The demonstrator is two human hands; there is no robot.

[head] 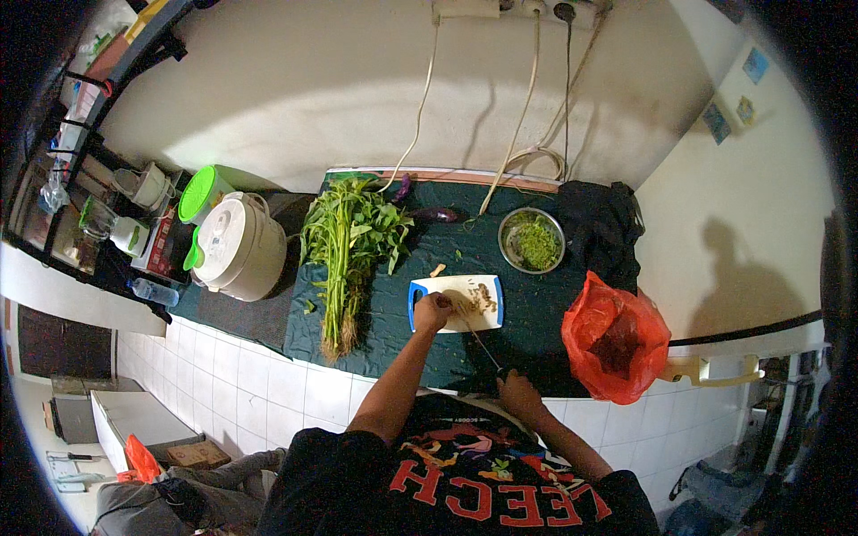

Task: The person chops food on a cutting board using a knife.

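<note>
A white chopping board with blue ends point(462, 323) lies on a dark green cloth, small brown chopped pieces point(484, 299) spread over its right half. My left hand point(432, 311) is over the board's left part, fingers bent around something mostly hidden. A knife point(484, 349) is gripped by its handle in my right hand point(519, 392), its blade reaching onto the board beside the left fingers. Just behind the board is a small pale brown piece point(438, 270). A metal bowl point(531, 240) holds chopped greens. Long-stemmed leafy greens with roots point(340, 261) lie on the left.
A red plastic bag point(613, 338) stands open at the right edge. Purple eggplants point(437, 215) lie near the wall. Farther left are a white rice cooker point(234, 248), a green-lidded tub point(200, 193) and a water bottle point(154, 293). Cables point(534, 87) hang down the wall behind.
</note>
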